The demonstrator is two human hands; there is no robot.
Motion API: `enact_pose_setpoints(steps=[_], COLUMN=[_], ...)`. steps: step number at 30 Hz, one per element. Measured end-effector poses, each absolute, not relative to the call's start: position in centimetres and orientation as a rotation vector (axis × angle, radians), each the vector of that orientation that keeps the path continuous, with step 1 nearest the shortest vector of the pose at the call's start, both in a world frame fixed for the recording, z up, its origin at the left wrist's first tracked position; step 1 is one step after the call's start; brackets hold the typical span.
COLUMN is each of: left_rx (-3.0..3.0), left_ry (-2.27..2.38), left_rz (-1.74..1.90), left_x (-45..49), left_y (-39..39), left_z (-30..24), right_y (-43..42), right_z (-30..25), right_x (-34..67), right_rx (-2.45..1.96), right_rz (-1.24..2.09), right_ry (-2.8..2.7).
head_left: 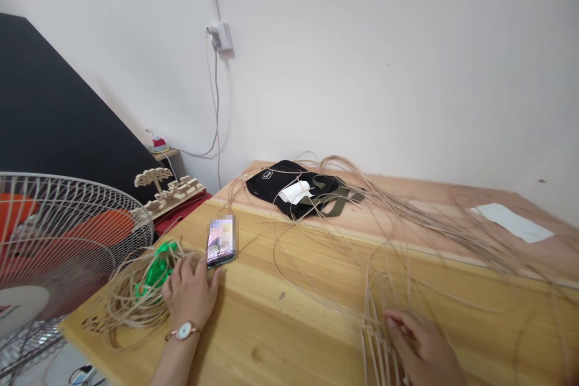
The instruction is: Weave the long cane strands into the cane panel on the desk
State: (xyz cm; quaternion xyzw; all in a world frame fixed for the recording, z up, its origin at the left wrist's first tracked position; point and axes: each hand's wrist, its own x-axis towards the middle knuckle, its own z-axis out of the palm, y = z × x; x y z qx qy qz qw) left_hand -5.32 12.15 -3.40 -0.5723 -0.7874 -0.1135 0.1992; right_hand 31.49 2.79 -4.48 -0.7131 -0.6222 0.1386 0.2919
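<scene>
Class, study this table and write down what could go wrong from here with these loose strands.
The coil of cane by the left hand lies right beside the fan's wire guard, so strands might catch in it. The long loose strands could tangle around the woven piece under the right hand. The phone might get knocked.

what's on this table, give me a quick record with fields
left hand: on the table, between a coil of cane strips and a phone
right hand: on a woven cane piece
wrist: watch on left
coil: green plastic inside
far side: black bag, white paper
beside table: fan
</scene>
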Motion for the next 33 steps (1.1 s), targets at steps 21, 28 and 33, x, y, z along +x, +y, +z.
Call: enact_pose_setpoints(steps=[21,28,33], left_rx=[-2.916,-3.227,-3.270], left_ry=[-1.681,-1.409,-1.424], left_rz=[-0.669,-0.579,-0.740], left_x=[5.2,13.0,14.7], left_y=[9.6,9.5,10.2], left_z=[-1.6,-1.1,-3.6], right_y=[2.6,2.7,2.7], right_z=[-4.3,-3.7,-3.4], right_x=[31.0,31.1,31.6], right_rx=[-1.884,-1.856,-1.855], right_rz=[0.374,0.340,0.463], right_ry=[-1.623,-1.627,-1.597])
